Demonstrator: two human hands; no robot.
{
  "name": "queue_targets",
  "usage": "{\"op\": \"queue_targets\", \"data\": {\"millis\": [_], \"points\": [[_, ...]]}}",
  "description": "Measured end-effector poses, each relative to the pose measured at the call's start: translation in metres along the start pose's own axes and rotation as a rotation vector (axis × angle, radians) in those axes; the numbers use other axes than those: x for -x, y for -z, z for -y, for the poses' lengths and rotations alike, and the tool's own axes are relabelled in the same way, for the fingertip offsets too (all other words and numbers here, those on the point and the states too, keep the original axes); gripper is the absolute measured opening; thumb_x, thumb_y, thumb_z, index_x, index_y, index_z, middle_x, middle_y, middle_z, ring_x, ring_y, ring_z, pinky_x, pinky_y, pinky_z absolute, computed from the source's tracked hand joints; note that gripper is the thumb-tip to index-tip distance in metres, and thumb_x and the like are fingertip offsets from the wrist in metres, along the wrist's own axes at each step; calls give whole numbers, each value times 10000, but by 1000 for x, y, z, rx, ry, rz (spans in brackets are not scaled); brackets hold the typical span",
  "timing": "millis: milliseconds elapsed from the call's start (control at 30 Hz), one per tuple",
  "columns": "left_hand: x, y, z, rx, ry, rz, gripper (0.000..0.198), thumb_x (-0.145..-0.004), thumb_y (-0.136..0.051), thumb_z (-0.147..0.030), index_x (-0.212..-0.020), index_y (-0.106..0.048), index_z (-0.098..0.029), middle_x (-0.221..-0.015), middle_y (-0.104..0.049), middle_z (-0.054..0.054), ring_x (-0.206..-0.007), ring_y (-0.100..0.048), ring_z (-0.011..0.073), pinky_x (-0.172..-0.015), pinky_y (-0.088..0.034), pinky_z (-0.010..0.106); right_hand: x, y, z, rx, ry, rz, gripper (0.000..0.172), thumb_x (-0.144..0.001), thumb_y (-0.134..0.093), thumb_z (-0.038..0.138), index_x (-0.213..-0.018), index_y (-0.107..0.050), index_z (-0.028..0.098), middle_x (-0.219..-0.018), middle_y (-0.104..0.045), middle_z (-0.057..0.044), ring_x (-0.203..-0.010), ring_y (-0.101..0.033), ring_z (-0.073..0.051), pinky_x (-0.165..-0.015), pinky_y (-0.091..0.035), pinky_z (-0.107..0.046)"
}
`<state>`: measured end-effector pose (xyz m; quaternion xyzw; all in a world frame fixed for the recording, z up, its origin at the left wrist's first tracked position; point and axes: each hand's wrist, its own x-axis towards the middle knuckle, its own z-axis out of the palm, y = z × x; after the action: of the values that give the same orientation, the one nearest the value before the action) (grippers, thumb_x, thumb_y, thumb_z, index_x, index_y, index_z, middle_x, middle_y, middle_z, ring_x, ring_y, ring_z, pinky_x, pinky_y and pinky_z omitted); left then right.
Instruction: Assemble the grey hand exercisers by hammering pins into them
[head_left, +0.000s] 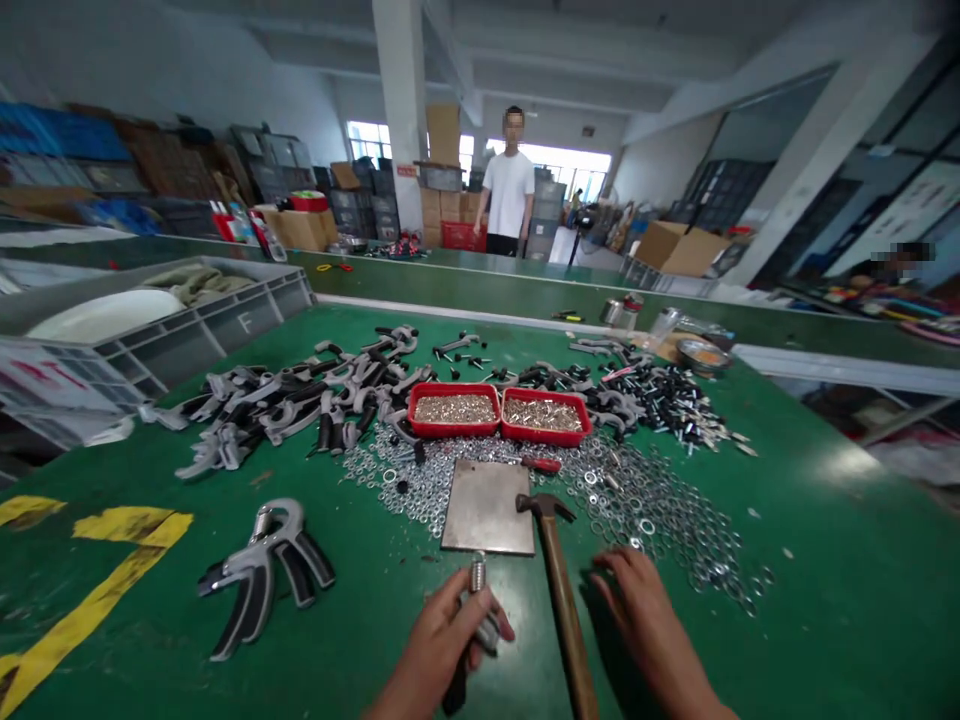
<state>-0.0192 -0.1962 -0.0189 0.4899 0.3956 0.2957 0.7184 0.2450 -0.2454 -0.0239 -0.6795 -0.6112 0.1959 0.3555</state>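
My left hand (442, 635) is closed around a grey and black hand-grip exerciser part with a metal spring (478, 574) standing up from it; my fingers hide much of it. My right hand (649, 610) hovers over the green table with fingers apart and nothing in them. Between the hands lies a claw hammer (561, 580), its head at the corner of a square metal plate (489, 508). Off to the left rests an assembled hand grip exerciser (266, 570). Loose metal washers (675, 530) spread around the plate and up to the right hand.
Two red trays (454, 432) of small metal pieces stand behind the plate, near a red-handled tool (541, 465). Grey handle parts (300, 400) are heaped left, black-headed screws (682, 405) right. A grey crate (202, 325) stands left. A person (510, 195) stands beyond the benches.
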Motion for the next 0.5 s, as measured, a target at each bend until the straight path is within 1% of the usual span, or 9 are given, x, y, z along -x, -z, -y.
{"op": "queue_targets", "data": {"millis": [33,100,133,200,267,333,367,433,500], "points": [[-6,4,-2,-4,-16,-11,452,-917,-476,-608,-931,-554,-163,-862,-715,67,-529,-542,76,-499,-387,182,-1,8,-18,137,18,-22,121,-865,-614,344,-864,-687,248,-950,-640,-100,-920,-545,-289,-844,-424,-430],[-20,9,-6,-26,-34,9,482,-894,-493,-633,-933,-568,-160,-908,-720,83,-559,-585,95,-525,-422,198,-7,19,-48,302,59,30,172,-890,-553,319,-790,-673,247,-895,-636,-103,-857,-543,-281,-788,-433,-428],[-27,10,-8,-44,-46,1,488,-870,-521,-644,-906,-563,-159,-877,-723,82,-525,-567,92,-503,-405,198,-11,22,-58,342,84,54,200,-899,-531,315,-768,-666,246,-881,-638,-104,-832,-545,-275,-766,-438,-423],[-39,9,-12,-90,-86,-101,474,-831,-579,-637,-846,-542,-165,-767,-716,62,-445,-484,75,-451,-339,192,-21,25,-64,335,127,55,214,-906,-510,330,-793,-669,241,-891,-649,-109,-821,-559,-271,-760,-449,-421],[-46,5,-16,-135,-139,-264,434,-847,-576,-601,-835,-546,-169,-714,-699,41,-440,-445,78,-452,-323,196,-28,24,-49,219,113,18,215,-895,-533,386,-853,-672,227,-909,-661,-112,-836,-583,-276,-780,-465,-424],[-45,-2,-21,-189,-206,-365,388,-897,-529,-553,-854,-574,-170,-739,-691,37,-511,-492,104,-510,-375,213,-31,18,-17,-13,6,4,267,-883,-564,456,-936,-660,213,-940,-672,-101,-860,-615,-271,-809,-486,-413],[-42,-5,-25,-219,-244,-377,370,-920,-506,-527,-859,-590,-172,-766,-687,38,-571,-527,120,-561,-406,224,-31,13,2,-158,-82,13,292,-879,-577,482,-961,-651,212,-950,-678,-90,-856,-632,-260,-807,-498,-397],[-37,-13,-32,-270,-324,-342,334,-948,-483,-477,-878,-614,-179,-829,-675,38,-723,-583,153,-695,-447,250,-31,-3,39,-509,-218,112,355,-890,-576,501,-1100,-625,218,-1006,-683,-70,-835,-657,-224,-782,-523,-359],[-32,-19,-36,-295,-380,-285,297,-963,-468,-442,-922,-615,-187,-876,-652,36,-842,-593,176,-799,-446,274,-30,-23,68,-808,-321,209,359,-894,-595,499,-1103,-626,209,-857,-673,-28,-718,-646,-171,-702,-531,-303]]}}
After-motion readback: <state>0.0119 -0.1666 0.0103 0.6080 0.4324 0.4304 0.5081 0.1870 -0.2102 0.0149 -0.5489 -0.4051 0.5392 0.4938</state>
